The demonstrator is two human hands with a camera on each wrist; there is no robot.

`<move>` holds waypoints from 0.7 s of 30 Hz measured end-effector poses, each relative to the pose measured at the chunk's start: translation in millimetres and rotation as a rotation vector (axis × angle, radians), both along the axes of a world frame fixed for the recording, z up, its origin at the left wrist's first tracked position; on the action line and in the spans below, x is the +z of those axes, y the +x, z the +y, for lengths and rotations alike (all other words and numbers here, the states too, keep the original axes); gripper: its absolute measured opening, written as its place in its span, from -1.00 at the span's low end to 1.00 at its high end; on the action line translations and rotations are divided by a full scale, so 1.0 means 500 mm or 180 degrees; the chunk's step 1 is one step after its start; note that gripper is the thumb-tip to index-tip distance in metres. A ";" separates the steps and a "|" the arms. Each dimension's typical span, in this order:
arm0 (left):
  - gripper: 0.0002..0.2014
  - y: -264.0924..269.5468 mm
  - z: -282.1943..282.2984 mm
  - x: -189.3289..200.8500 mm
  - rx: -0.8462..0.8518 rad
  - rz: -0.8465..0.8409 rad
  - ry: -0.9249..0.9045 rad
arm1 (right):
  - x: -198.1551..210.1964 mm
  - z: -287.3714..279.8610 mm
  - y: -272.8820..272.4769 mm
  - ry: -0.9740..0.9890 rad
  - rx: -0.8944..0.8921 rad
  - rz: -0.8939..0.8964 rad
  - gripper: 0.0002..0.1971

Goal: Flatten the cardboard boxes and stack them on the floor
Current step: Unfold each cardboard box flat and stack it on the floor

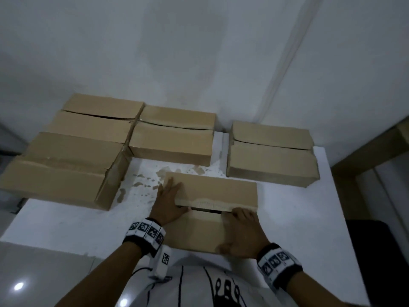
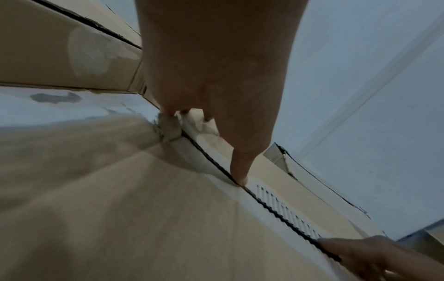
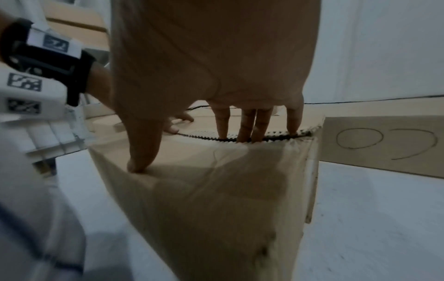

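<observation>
A brown cardboard box (image 1: 212,190) stands on the white table (image 1: 292,218) right in front of me, its two top flaps meeting at a torn seam. My left hand (image 1: 169,199) lies flat on the left end of the far flap, fingers straight, thumb tip at the seam (image 2: 240,180). My right hand (image 1: 241,231) spans the near flap (image 3: 216,190). Its fingertips (image 3: 247,133) dip into the gap at the seam and its thumb (image 3: 141,152) presses the near edge. The seam stands slightly apart, showing white corrugated edges.
Several closed cardboard boxes line the table's back: two large ones on the left (image 1: 66,171), one in the middle (image 1: 174,138), one on the right (image 1: 272,158). Torn tape scraps (image 1: 161,173) mark the table. A wall rises right behind. Glossy floor (image 1: 24,282) shows at the lower left.
</observation>
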State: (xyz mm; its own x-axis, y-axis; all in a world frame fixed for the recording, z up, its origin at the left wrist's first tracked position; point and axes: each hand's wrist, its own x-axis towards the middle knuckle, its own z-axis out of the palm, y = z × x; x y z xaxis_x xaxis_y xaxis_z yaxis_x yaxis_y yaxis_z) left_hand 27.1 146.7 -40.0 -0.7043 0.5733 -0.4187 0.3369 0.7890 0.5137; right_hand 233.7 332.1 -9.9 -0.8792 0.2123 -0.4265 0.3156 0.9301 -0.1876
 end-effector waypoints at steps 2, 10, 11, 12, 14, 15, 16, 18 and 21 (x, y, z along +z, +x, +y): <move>-0.15 -0.015 -0.008 0.010 -0.0114 -0.0076 0.0021 | 0.013 0.004 -0.019 -0.0146 -0.0223 -0.0067 0.03; -0.13 -0.134 0.000 0.214 0.0516 -0.1600 0.0656 | 0.099 -0.005 0.000 0.0405 0.0304 0.0990 -0.66; 0.00 -0.144 -0.001 0.231 0.0390 -0.1521 0.0626 | 0.094 -0.015 0.020 0.0391 0.0312 0.1237 -0.67; -0.02 -0.145 -0.002 0.242 0.0173 -0.1388 0.0574 | 0.083 -0.027 0.042 0.0388 0.0295 0.1405 -0.65; -0.28 -0.127 -0.001 0.237 -0.0371 -0.1007 0.0242 | 0.051 -0.057 0.086 0.0355 0.0279 0.1451 -0.55; -0.29 -0.109 0.000 0.223 -0.0617 -0.0858 -0.0045 | 0.031 -0.074 0.107 0.0332 0.0296 0.1328 -0.49; -0.22 -0.087 -0.002 0.205 -0.0786 -0.0786 -0.0385 | 0.011 -0.090 0.126 0.0312 0.0285 0.1091 -0.45; -0.01 -0.039 -0.006 0.154 -0.0828 -0.0773 -0.1006 | -0.014 -0.114 0.153 0.0099 0.0126 0.0645 -0.48; 0.29 0.029 0.001 0.069 -0.0568 -0.0561 -0.1455 | -0.036 -0.115 0.173 -0.0383 -0.0060 0.0380 -0.49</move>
